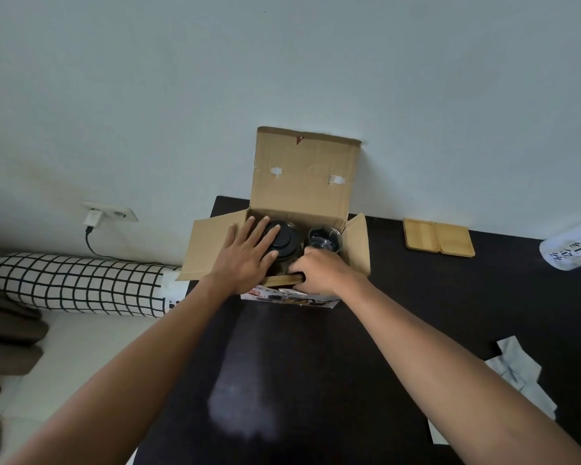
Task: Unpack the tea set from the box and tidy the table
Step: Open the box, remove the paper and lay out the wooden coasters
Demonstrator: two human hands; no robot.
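Head view gives me a cardboard box (311, 196) standing on a dark table (316, 364), at about 12 o'clock from where my arms come in, with its back flap upright against the pale wall and its side flaps splayed out. My left hand (247, 255) lies flat with the fingers spread apart, palm down on the black lid of a teapot (282, 245) that sits in the left half of the box. My right hand (321, 271) is curled over the near edge of the box, fingers tucked inside; I cannot tell whether they grip anything. At 1 o'clock from that hand, a dark glass cup (324, 241) rests in the right half of the box, just beside the teapot.

Out at 2 o'clock on the table lie two wooden trays (438, 241) side by side, touching. Farther right, a white cylinder (571, 251) lies tilted at the frame edge. At 4 o'clock, scraps of white paper (517, 374) lie scattered on the table.

At 9 o'clock, off the table, a checked pillow (74, 283) rests below a wall socket (109, 211) with a charger plugged in.
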